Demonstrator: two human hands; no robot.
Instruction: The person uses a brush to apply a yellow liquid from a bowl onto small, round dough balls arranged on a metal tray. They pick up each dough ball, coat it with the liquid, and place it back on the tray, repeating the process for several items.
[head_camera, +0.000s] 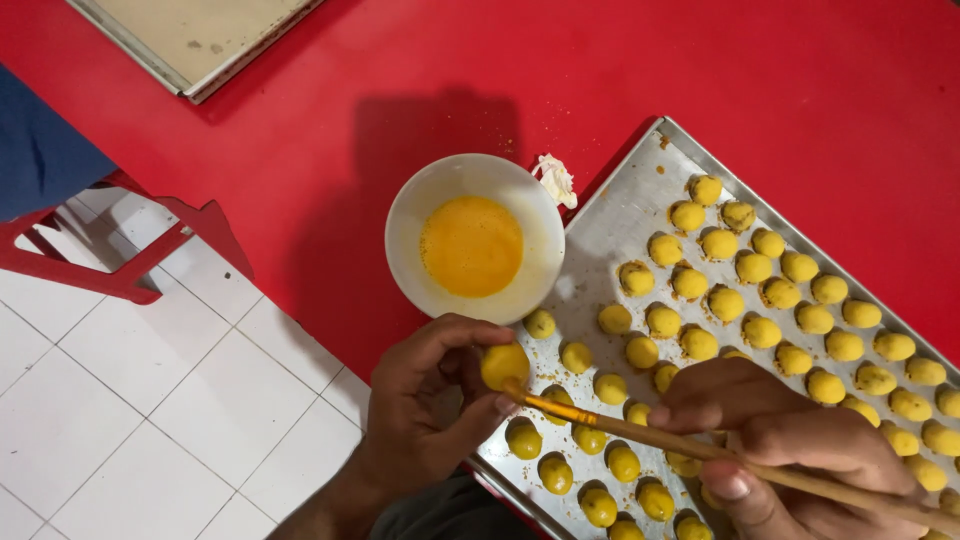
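Observation:
My left hand (428, 400) pinches a small yellow dough ball (504, 364) between thumb and fingers, just off the near corner of a metal baking tray (610, 225). My right hand (790, 440) grips a thin wooden brush (640, 430), whose tip touches the underside of the held ball. Several more yellow dough balls (760, 300) stand in rows on the tray. A white bowl (440, 190) of beaten yellow egg (471, 246) sits beside the tray's left edge, a little beyond my left hand.
Everything rests on a red table (780, 90). A crumpled white scrap (555, 180) lies between bowl and tray. A second flat tray (200, 40) sits at the far left corner. White floor tiles (130, 400) and a red chair frame (130, 270) lie left of the table.

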